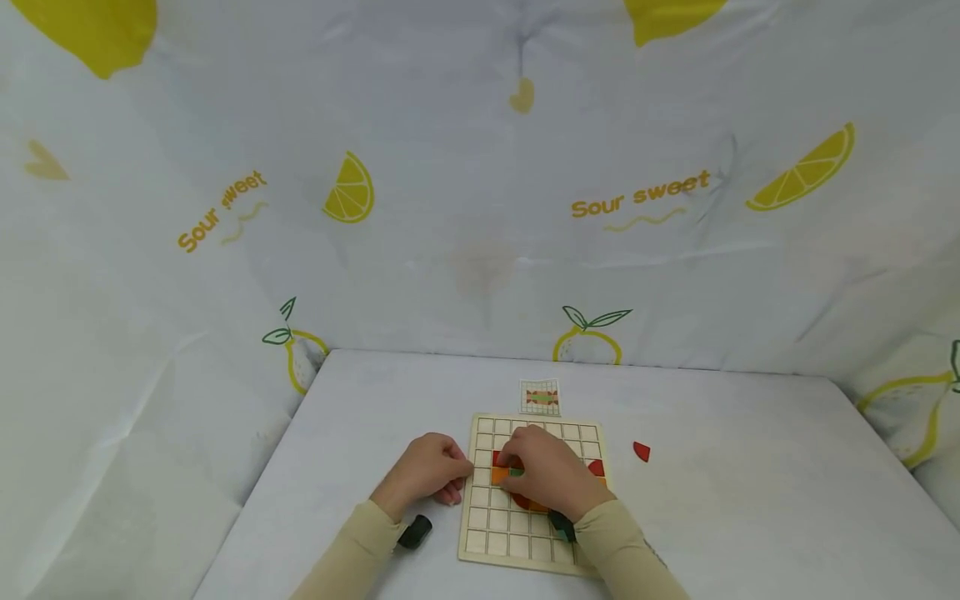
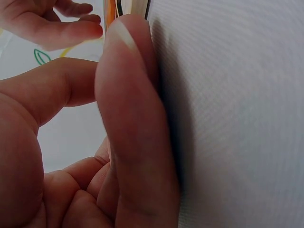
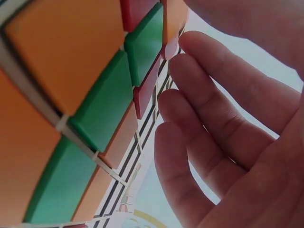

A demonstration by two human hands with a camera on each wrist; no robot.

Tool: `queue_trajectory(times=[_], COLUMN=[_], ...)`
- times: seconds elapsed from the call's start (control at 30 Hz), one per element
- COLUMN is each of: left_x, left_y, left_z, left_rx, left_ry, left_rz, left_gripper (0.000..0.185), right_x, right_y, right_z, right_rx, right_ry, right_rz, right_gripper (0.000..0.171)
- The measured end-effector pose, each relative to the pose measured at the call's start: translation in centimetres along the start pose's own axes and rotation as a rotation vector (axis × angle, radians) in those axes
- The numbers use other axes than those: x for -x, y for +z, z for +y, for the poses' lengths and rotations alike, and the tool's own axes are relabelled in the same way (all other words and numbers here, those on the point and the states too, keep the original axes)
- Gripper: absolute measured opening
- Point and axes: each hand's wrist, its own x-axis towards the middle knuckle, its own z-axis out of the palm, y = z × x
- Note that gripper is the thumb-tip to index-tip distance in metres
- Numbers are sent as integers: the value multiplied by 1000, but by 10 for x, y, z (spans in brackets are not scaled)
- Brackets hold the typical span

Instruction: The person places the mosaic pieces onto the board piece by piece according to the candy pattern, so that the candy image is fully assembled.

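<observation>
A pale wooden grid board (image 1: 487,533) lies on the table, with red, orange and green flat pieces in its cells. My left hand (image 1: 429,468) is at the board's left edge, where its thumb (image 2: 135,114) and a fingertip pinch together. Over the board's middle is my right hand (image 1: 551,468), its fingers bent and spread. Its thumb and index tips are on either side of an orange square (image 1: 499,476). In the right wrist view its fingertips come close to the row of pieces, green (image 3: 145,45) and orange (image 3: 66,52) among them. The palm hides several pieces in the head view.
A small pattern card (image 1: 540,398) lies behind the board. One loose red quarter-round piece (image 1: 642,452) is on the white table (image 1: 720,483) to the right. A lemon-printed cloth (image 1: 465,208) hangs behind and at the sides.
</observation>
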Motion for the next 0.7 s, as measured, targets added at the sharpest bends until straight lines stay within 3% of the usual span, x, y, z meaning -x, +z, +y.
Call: queue_trajectory(times=[0.53,0.7], left_x=[0,1], left_y=[0,0], left_z=[4,2], left_rx=[-8,-11], left_ry=[-9,-18], left_rz=[1,11], left_gripper=[13,13], right_x=[2,12], right_y=[-1,-14], right_z=[2,15], right_rx=[0,-47], right_ry=[13,99], right_rz=[19,77], right_gripper=[12,8])
